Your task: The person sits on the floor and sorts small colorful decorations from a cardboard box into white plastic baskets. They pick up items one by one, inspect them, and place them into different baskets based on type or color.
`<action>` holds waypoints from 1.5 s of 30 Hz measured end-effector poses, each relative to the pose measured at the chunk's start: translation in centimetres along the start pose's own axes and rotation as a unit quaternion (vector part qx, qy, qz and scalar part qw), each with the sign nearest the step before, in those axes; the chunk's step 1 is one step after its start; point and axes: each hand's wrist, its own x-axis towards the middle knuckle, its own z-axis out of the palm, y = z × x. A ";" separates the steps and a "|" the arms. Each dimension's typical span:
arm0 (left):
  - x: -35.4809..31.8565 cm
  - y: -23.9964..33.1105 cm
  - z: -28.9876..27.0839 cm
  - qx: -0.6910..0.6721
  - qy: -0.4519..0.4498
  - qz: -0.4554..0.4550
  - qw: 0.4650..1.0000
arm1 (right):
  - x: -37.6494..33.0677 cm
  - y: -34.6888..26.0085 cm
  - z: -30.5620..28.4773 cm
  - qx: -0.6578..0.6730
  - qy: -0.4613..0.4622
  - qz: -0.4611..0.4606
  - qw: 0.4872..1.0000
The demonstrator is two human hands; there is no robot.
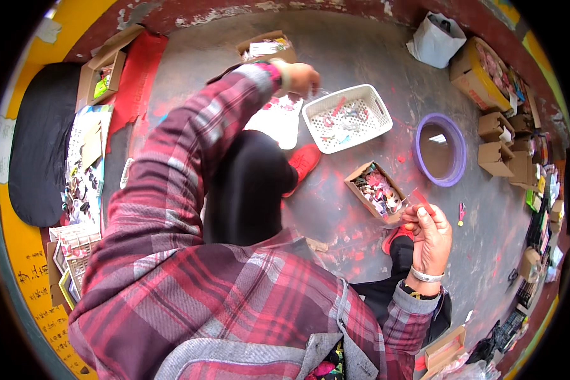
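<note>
My right hand [429, 235], with a silver bangle at the wrist, is raised at the right. Its thumb and fingers pinch a thin red strip [422, 201] that sticks up above them. Just beyond this hand is an open cardboard box [359, 172] of small pink, red and white pieces. My left hand [303, 79] reaches out past my bent knee, over a white sheet or tray [278, 126] with small red bits at its far end. Its fingers point down and are mostly hidden. Beside it stands a white perforated basket [381, 130] with small red, dark and metallic pieces.
A purple basin [461, 168] of murky water is at the right. Behind my left arm sits another small carton [287, 53]. Cartons [495, 158] and mixed goods line the right wall; a white bag [434, 43] stands at the far right. A white rack [76, 253] is at left.
</note>
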 end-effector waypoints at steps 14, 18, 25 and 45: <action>-2.1 -20.2 17.9 -0.269 0.137 -0.255 0.919 | 3.3 3.6 0.7 -0.036 0.003 0.060 0.998; -0.5 -20.5 16.9 -0.037 0.217 -0.330 0.918 | 3.5 3.2 1.3 -0.027 0.003 0.082 0.996; -5.3 -5.5 5.1 -0.322 0.293 -0.011 0.900 | 2.8 2.6 1.2 0.041 -0.060 0.078 0.994; -7.0 23.1 14.6 -0.647 -0.023 0.131 0.751 | -0.9 0.7 -4.1 -0.028 0.047 -0.103 0.993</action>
